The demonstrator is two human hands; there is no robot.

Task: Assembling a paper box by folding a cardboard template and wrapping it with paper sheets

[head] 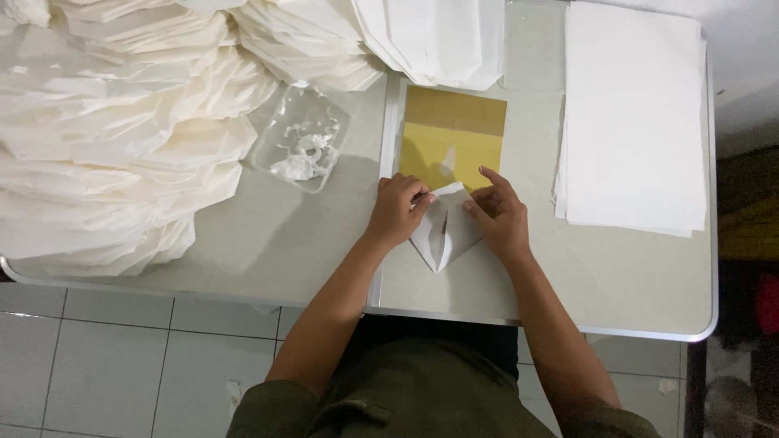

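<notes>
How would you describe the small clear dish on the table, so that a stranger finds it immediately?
Start at the big heap of folded white papers covering the table's left half. At its right edge, left of the yellow-brown board, lies the clear dish. It alone is transparent, with white paste smeared inside.

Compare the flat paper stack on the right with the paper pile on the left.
The flat stack lies as neat, squared, unfolded sheets; the left pile is folded pieces fanned out in overlapping rows. The stack is compact; the pile sprawls past the picture's edge. The stack looks whiter, the pile creamier. Both rest on the table, untouched by either hand.
</notes>
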